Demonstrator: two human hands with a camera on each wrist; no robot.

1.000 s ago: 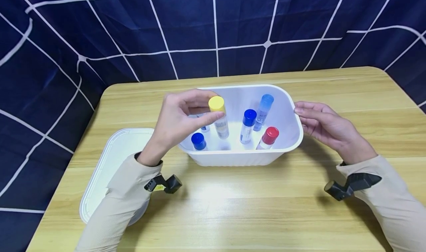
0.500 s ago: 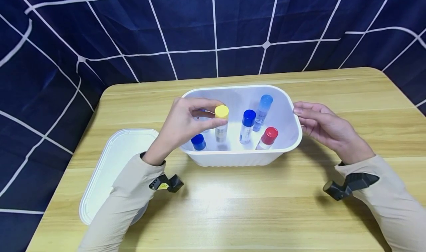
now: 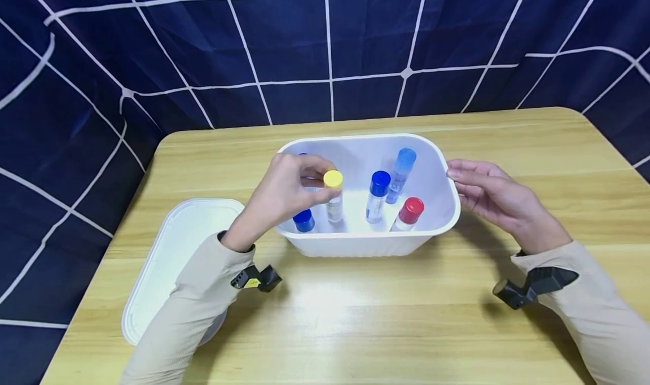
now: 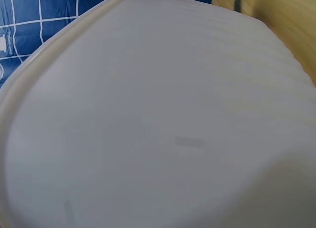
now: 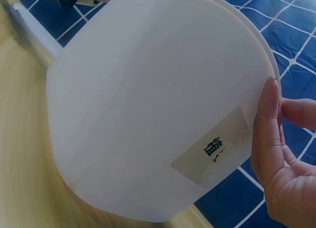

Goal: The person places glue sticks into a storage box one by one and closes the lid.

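My left hand [image 3: 286, 190] pinches a glue stick with a yellow cap [image 3: 333, 178] between thumb and fingers, holding it upright inside the white plastic bin [image 3: 355, 245]. At the bin's right end, my right hand [image 3: 495, 198] holds the rim, thumb along its edge in the right wrist view. Other sticks stand in the bin: a dark-blue-capped glue stick [image 3: 377, 196], a light-blue stick [image 3: 401, 175], a red-capped stick [image 3: 409, 210] and a blue cap [image 3: 303, 220] near the front left. Another blue-capped stick is mostly hidden behind the left hand. The left wrist view shows mainly the bin's outer wall [image 4: 148, 90].
A white lid [image 3: 175, 261] lies on the wooden table [image 3: 345, 328] at the left, partly under the left sleeve. Behind the table hangs a dark blue cloth [image 3: 284, 40] with white lines. A label [image 5: 212, 149] is on the bin's end wall.
My left hand has lowered the yellow-capped glue stick into the bin, going first right and then slightly back left. The right hand stays at the rim.
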